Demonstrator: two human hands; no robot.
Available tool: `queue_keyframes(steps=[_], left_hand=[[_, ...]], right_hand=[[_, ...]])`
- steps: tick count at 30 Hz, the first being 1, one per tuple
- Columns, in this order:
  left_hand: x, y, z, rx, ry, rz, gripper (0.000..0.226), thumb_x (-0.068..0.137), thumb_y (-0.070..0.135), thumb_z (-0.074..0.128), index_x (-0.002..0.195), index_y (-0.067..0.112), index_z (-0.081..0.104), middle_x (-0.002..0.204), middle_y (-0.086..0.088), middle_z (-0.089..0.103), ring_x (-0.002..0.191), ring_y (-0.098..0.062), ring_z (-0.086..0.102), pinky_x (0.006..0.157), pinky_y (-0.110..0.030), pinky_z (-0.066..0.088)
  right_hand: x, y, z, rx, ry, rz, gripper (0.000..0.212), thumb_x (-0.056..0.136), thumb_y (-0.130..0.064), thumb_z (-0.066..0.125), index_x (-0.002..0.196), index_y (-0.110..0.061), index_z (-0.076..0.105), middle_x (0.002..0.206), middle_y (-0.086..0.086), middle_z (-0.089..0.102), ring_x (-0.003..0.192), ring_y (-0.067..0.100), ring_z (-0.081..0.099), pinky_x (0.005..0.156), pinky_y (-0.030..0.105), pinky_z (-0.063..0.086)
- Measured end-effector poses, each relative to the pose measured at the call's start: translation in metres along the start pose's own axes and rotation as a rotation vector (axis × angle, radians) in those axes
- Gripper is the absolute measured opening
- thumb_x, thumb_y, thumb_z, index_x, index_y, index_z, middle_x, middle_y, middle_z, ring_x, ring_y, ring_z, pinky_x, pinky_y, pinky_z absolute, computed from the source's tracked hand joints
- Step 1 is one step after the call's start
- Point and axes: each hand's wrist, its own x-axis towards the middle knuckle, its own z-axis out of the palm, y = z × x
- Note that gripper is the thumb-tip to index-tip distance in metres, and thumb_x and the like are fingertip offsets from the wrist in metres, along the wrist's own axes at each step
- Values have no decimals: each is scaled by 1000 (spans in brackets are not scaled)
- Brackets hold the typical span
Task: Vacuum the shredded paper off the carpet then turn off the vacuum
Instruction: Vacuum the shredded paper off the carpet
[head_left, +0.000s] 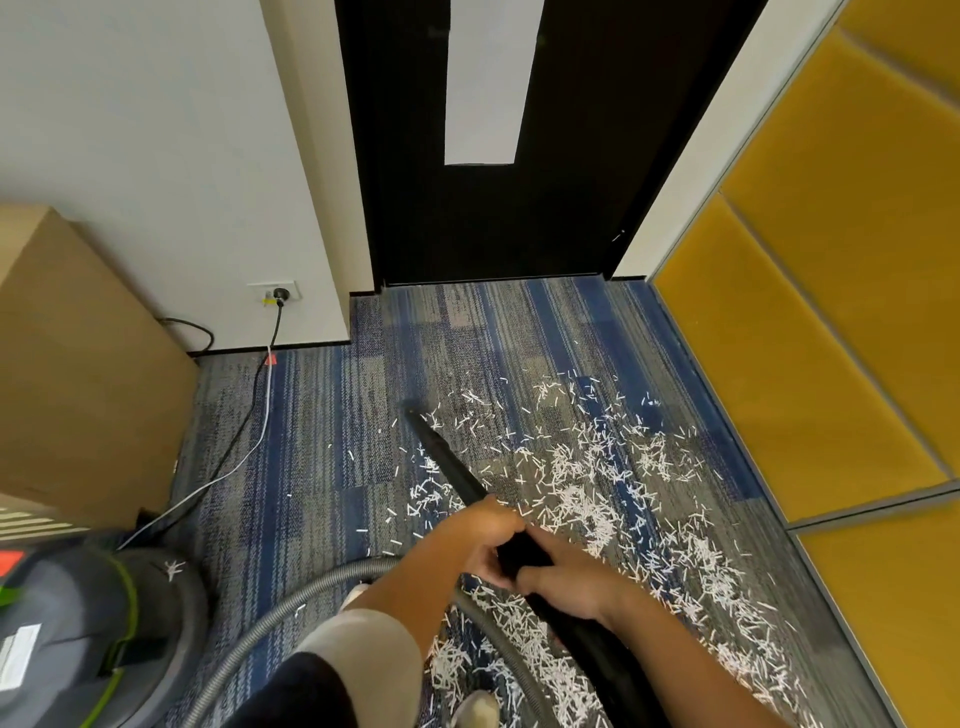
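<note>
Plainly, both hands are wrapped round the long black plastic vacuum wand (447, 462). The left hand (485, 538) grips it farther along, nearer the nozzle, and the right hand (569, 584) clasps it just behind, the two almost touching. The wand's long axis runs from the hands away and slightly leftward. Its tip is on or just above the blue-and-grey striped carpet (322, 415), at the far left fringe of the white shredded paper strips (587, 499). Nearly all the paper lies to the right of the wand and back toward the person's feet, so the next sweep probably calls for swinging the nozzle rightward and drawing it nearer. The grey drum vacuum with green trim (104, 623), to be switched off afterwards, sits low on the left, on the left hand's side.
</note>
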Motion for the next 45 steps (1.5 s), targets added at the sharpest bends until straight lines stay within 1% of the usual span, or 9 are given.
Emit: queue_keyframes(steps=[2, 6, 9, 13, 19, 26, 32, 36, 45], left_hand=[[0, -2, -1, -4, 36, 17, 16, 100, 8, 38, 116, 7, 41, 96, -11, 55, 94, -26, 60, 79, -35, 57], [3, -5, 1, -24, 55, 70, 44, 99, 8, 40, 140, 19, 26, 111, -12, 52, 95, -26, 59, 64, -33, 56], [0, -5, 4, -42, 37, 44, 22, 99, 11, 41, 119, 15, 35, 100, -12, 53, 99, -28, 58, 73, -34, 57], [-3, -12, 1, 10, 16, -4, 13, 99, 13, 40, 112, 10, 40, 95, -13, 54, 97, -30, 59, 79, -36, 57], [-4, -30, -3, 59, 0, -63, 28, 99, 17, 44, 126, 14, 35, 100, -17, 56, 78, -28, 63, 51, -29, 57], [-14, -33, 9, 67, -59, -29, 13, 99, 14, 43, 111, 14, 36, 90, -13, 54, 74, -24, 61, 60, -30, 56], [-17, -49, 4, 91, -53, -72, 22, 98, 23, 46, 115, 12, 38, 92, -14, 60, 73, -24, 66, 55, -28, 58], [-17, -62, -6, 111, -46, -127, 19, 100, 28, 45, 102, 9, 44, 89, -12, 62, 84, -24, 67, 75, -30, 58], [-13, -61, -10, 163, -56, -140, 29, 101, 32, 39, 111, 6, 48, 88, -11, 60, 72, -18, 63, 67, -25, 56]], right_hand=[[2, -4, 3, 38, -24, -11, 54, 86, -15, 53, 134, -34, 36, 89, 1, 56, 67, 15, 54, 57, 26, 47], [2, -4, 2, 38, 3, -10, 54, 86, -15, 52, 134, -34, 38, 91, 3, 57, 71, 18, 56, 61, 29, 49], [-2, -1, 0, 41, 3, -11, 50, 83, -16, 53, 129, -33, 42, 89, 5, 58, 69, 20, 56, 63, 32, 51], [-10, 2, 3, -6, -49, -8, 49, 82, -21, 55, 126, -35, 40, 91, 6, 58, 68, 21, 58, 61, 30, 51], [-19, 3, 20, -26, -95, -26, 56, 85, -16, 54, 135, -33, 35, 90, 0, 52, 68, 16, 54, 56, 24, 48], [-37, 11, 14, -40, -137, -31, 56, 87, -15, 54, 136, -30, 31, 88, 2, 53, 66, 14, 54, 51, 20, 46], [-42, 12, 22, -105, -179, -63, 50, 87, -15, 53, 131, -32, 37, 88, -1, 53, 67, 12, 53, 54, 20, 46], [-36, 14, 35, -125, -200, -52, 51, 82, -18, 56, 126, -38, 40, 91, 2, 57, 73, 17, 58, 59, 24, 51], [-42, 6, 32, -155, -229, -70, 55, 86, -17, 54, 134, -35, 36, 87, -2, 53, 67, 11, 53, 53, 19, 46]])
